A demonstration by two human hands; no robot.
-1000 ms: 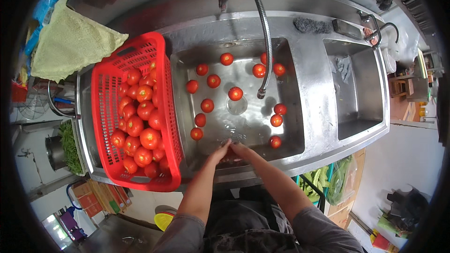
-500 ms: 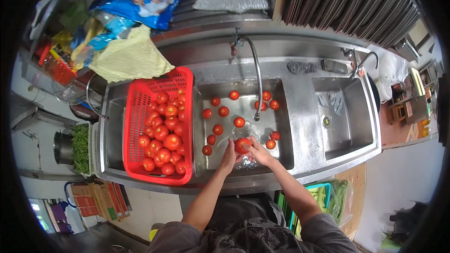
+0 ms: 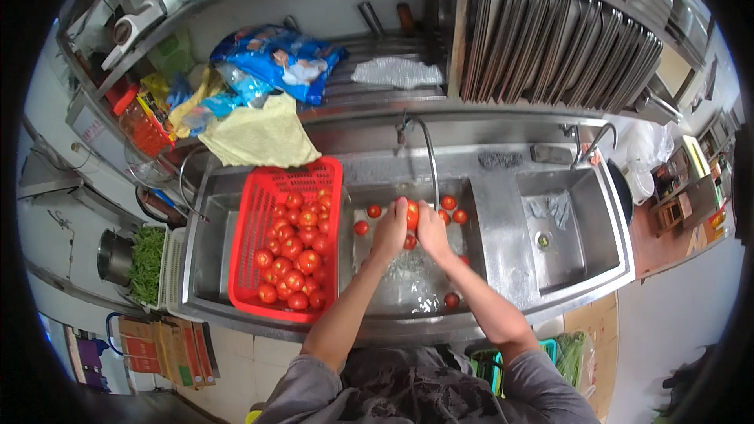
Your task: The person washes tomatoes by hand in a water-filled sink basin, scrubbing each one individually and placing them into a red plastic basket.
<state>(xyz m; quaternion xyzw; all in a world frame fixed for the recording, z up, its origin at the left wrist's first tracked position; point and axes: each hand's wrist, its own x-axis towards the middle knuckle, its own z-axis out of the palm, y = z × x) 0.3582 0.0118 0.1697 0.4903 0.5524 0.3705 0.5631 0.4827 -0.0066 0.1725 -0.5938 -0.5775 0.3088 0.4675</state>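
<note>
Between my two hands, a red tomato is clasped under the curved faucet. My left hand presses on its left side and my right hand on its right, both closed round it. Beneath them is the middle steel sink with shallow, rippling water. Several loose tomatoes lie in it, among them one at the left and one at the right; my hands and forearms hide part of the sink. Left of my left forearm stands a red plastic basket holding many tomatoes.
A second steel sink with a grey cloth is at the right. Behind the basket hangs a pale yellow cloth, beside a blue bag. Dark trays stand upright on the back shelf. Green vegetables sit at far left.
My hands have carried the tomato away from the sink's near side, up to the faucet's end. The view has tilted up, showing more of the shelf.
</note>
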